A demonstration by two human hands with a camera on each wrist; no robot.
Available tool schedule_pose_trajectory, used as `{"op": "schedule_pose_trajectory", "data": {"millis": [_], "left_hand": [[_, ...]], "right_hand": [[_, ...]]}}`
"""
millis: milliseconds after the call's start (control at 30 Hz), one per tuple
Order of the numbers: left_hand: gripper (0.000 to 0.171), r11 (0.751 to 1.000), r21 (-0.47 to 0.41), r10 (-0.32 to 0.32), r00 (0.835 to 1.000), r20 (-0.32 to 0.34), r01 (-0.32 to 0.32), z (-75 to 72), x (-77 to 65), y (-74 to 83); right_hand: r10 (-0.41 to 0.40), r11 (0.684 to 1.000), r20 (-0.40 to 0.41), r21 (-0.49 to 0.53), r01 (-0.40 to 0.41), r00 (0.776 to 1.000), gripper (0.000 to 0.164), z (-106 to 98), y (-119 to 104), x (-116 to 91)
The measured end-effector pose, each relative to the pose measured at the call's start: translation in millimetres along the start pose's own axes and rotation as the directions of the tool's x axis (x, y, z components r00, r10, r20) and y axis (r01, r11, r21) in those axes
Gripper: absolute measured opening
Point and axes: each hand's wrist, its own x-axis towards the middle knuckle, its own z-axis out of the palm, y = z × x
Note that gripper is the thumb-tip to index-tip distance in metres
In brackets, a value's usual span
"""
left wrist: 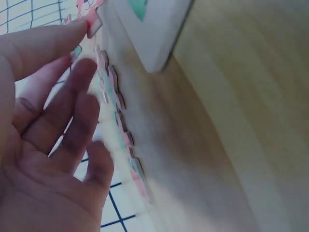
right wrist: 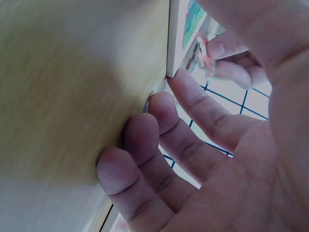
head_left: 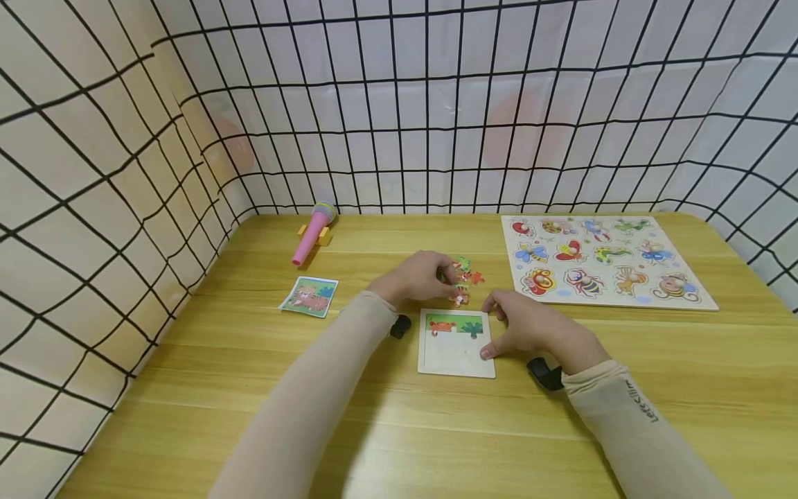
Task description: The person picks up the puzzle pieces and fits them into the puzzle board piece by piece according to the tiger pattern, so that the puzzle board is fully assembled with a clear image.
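A thin square puzzle tray (head_left: 458,360) lies on the table, with tiger and green plant pieces along its upper part. My left hand (head_left: 420,276) is just beyond its top edge, pinching a small jigsaw piece (left wrist: 91,17) between thumb and forefinger. Several loose jigsaw pieces (head_left: 476,277) lie beside that hand, partly covered by its fingers. At the tray's right side is my right hand (head_left: 530,322), thumb on the lower right edge and forefinger touching the upper right corner. Its other fingers (right wrist: 141,137) rest on the tabletop, fairly straight.
A picture card (head_left: 309,296) of a pink cat lies at the left. Behind it, a pink toy microphone (head_left: 309,239) leans on a yellow stand (head_left: 324,237). A large insect peg puzzle (head_left: 623,303) sits at the back right. White sheeting with black netting (head_left: 427,104) encloses the table.
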Motion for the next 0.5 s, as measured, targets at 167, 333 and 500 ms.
{"op": "schedule_pose_trajectory", "data": {"millis": [167, 333, 500], "left_hand": [[0.014, 0.992, -0.122, 0.039, 0.999, -0.002, -0.039, -1.6, -6.8, -8.1], [0.032, 0.990, -0.094, 0.115, 0.992, 0.055, -0.109, -2.0, -12.6, -12.4], [0.029, 0.990, -0.110, 0.100, 0.993, 0.065, -0.093, -2.7, -18.6, -16.1]], "right_hand": [[0.000, 1.000, -0.002, -0.005, 0.000, 1.000, 0.071, 0.1, -0.1, 0.8], [-0.003, 1.000, 0.001, -0.013, 0.003, 1.000, 0.072, 0.1, 0.9, 1.6], [-0.001, 1.000, 0.003, -0.013, 0.001, 1.000, 0.073, 0.6, 2.0, 2.1]]}}
